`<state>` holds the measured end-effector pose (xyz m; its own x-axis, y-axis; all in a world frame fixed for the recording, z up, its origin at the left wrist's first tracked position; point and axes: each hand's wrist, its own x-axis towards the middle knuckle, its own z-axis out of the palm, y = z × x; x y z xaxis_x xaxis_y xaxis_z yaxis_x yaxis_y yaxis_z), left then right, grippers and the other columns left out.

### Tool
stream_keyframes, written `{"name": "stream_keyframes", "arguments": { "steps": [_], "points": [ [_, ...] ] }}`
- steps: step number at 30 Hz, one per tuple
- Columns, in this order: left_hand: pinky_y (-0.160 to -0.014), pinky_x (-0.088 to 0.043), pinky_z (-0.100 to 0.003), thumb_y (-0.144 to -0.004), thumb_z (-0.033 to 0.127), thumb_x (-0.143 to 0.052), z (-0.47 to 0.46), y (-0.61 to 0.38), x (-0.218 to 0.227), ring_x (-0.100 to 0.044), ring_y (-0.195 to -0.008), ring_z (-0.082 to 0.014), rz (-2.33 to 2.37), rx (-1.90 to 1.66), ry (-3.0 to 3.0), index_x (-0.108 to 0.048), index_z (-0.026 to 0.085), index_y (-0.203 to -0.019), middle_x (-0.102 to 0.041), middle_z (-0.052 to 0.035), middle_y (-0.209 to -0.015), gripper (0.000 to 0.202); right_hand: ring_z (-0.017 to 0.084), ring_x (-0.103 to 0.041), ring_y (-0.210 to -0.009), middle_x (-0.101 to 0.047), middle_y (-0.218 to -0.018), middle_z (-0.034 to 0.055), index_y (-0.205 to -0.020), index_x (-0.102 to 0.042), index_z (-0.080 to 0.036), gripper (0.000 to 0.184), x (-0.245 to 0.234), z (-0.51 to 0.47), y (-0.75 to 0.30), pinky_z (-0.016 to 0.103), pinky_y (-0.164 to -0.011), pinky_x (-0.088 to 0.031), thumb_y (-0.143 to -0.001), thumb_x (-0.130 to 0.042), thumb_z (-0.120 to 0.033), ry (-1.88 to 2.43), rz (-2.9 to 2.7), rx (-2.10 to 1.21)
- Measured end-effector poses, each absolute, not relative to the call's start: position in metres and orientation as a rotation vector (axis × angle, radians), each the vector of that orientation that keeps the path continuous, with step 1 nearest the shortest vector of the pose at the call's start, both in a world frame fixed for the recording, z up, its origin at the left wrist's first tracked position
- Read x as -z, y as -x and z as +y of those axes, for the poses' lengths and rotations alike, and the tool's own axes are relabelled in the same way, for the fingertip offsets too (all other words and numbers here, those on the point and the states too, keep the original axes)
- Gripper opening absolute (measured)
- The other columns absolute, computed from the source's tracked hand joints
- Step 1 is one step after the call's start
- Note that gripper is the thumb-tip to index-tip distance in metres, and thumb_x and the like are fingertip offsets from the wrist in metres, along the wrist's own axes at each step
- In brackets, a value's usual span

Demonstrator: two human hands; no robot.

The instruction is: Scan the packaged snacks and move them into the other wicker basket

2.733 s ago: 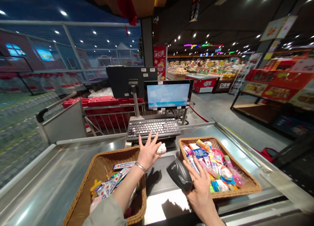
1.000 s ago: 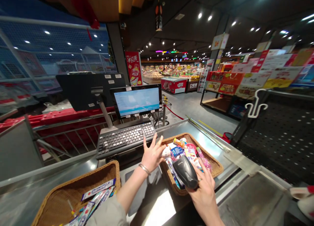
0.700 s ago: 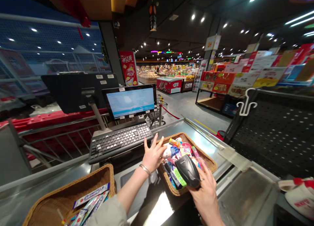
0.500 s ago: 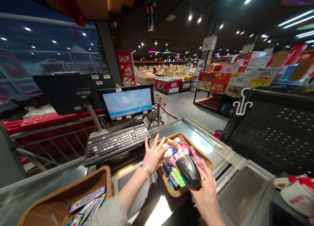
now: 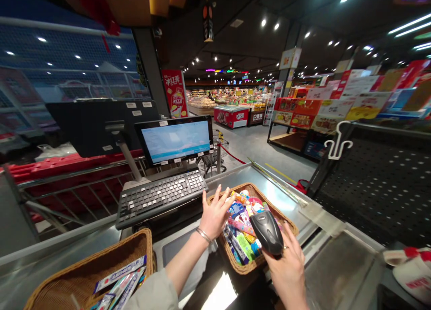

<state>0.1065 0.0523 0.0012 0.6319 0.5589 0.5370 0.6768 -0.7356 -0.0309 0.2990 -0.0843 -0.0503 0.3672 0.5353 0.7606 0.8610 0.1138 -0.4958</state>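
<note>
My left hand (image 5: pixel 215 215), with a metal bangle at the wrist, reaches over the left side of a wicker basket (image 5: pixel 289 221). Its fingers are stretched out and spread above the packets; whether the fingertips touch any is unclear. Inside lie several small colourful wrapped packets, among them a green one (image 5: pixel 244 243), a pink one (image 5: pixel 239 226) and an orange tube (image 5: pixel 239 198). A black barcode scanner (image 5: pixel 267 233) is gripped in my right hand (image 5: pixel 287 267), over the right part of this basket, its head toward the packets.
A keyboard (image 5: pixel 161 193) and a lit monitor (image 5: pixel 177 141) stand beyond my left hand. At lower left, a second wicker basket (image 5: pixel 134 242) holds several long packets (image 5: pixel 120 274). A metal counter (image 5: pixel 340 260) extends right, beside a black perforated panel (image 5: pixel 387 180) with a white hook.
Both hands have shifted slightly right in view, the scanner also a little lower. A pink packet shows more plainly, and a white round item beside the left fingers no longer shows.
</note>
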Motion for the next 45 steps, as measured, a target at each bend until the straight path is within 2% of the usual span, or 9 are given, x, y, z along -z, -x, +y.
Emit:
{"name": "stream_keyframes", "arguments": {
  "steps": [6,11,14,19,27,39,45],
  "points": [
    [-0.111,0.005,-0.072,-0.096,0.032,-0.044,0.046,-0.083,-0.004,-0.017,-0.147,-0.0304,-1.063,0.754,2.617,-0.04,0.026,-0.143,-0.035,-0.0074,-0.154,0.047,0.032,-0.049,-0.128,-0.061,-0.126,0.017,-0.121,-0.059,-0.014,0.054,0.05,-0.079,-0.284,0.052,-0.102,-0.041,-0.084,-0.056,-0.054,1.56,-1.306,0.35],
    [-0.112,0.003,-0.071,-0.095,0.031,-0.045,0.039,-0.063,-0.005,-0.017,-0.147,-0.03,-1.137,0.749,2.585,-0.04,0.025,-0.143,-0.036,-0.0089,-0.154,0.048,0.031,-0.049,-0.127,-0.063,-0.123,0.0156,-0.123,-0.058,-0.015,0.054,0.047,-0.075,-0.269,0.051,-0.103,-0.039,-0.085,-0.055,-0.054,1.531,-1.349,0.311],
    [-0.112,0.003,-0.072,-0.094,0.031,-0.048,0.033,-0.049,-0.005,-0.017,-0.147,-0.0308,-1.186,0.749,2.572,-0.039,0.025,-0.143,-0.037,-0.0101,-0.153,0.05,0.031,-0.05,-0.125,-0.064,-0.12,0.0157,-0.115,-0.062,-0.015,0.052,0.048,-0.072,-0.261,0.05,-0.102,-0.038,-0.085,-0.053,-0.057,1.53,-1.358,0.302],
    [-0.111,0.001,-0.072,-0.093,0.033,-0.051,0.022,-0.025,-0.005,-0.017,-0.147,-0.0311,-1.289,0.713,2.531,-0.039,0.025,-0.143,-0.038,-0.011,-0.153,0.052,0.034,-0.048,-0.127,-0.061,-0.124,0.0185,-0.114,-0.064,-0.015,0.061,0.048,-0.068,-0.243,0.053,-0.102,-0.036,-0.083,-0.049,-0.066,1.547,-1.372,0.232],
    [-0.112,-0.001,-0.071,-0.092,0.035,-0.053,0.001,0.014,-0.003,-0.017,-0.147,-0.0311,-1.406,0.68,2.448,-0.04,0.026,-0.143,-0.038,-0.0112,-0.153,0.053,0.032,-0.047,-0.128,-0.061,-0.123,0.0175,-0.113,-0.064,-0.014,0.052,0.05,-0.065,-0.214,0.052,-0.104,-0.037,-0.083,-0.058,-0.055,1.419,-1.461,0.111],
    [-0.11,-0.005,-0.074,-0.09,0.032,-0.057,-0.033,0.055,0.0,-0.017,-0.147,-0.0327,-1.572,0.618,2.379,-0.04,0.024,-0.142,-0.036,-0.0112,-0.153,0.055,0.032,-0.048,-0.127,-0.062,-0.123,0.0172,-0.111,-0.064,-0.015,0.044,0.051,-0.064,-0.177,0.052,-0.103,-0.038,-0.084,-0.056,-0.049,1.316,-1.585,0.069],
    [-0.111,-0.005,-0.074,-0.089,0.03,-0.058,-0.051,0.074,0.009,-0.017,-0.147,-0.033,-1.688,0.609,2.35,-0.041,0.023,-0.141,-0.037,-0.0126,-0.153,0.056,0.032,-0.05,-0.124,-0.061,-0.124,0.0174,-0.114,-0.062,-0.015,0.047,0.055,-0.064,-0.158,0.054,-0.1,-0.04,-0.084,-0.054,-0.05,1.299,-1.632,0.009]
  ]
}}
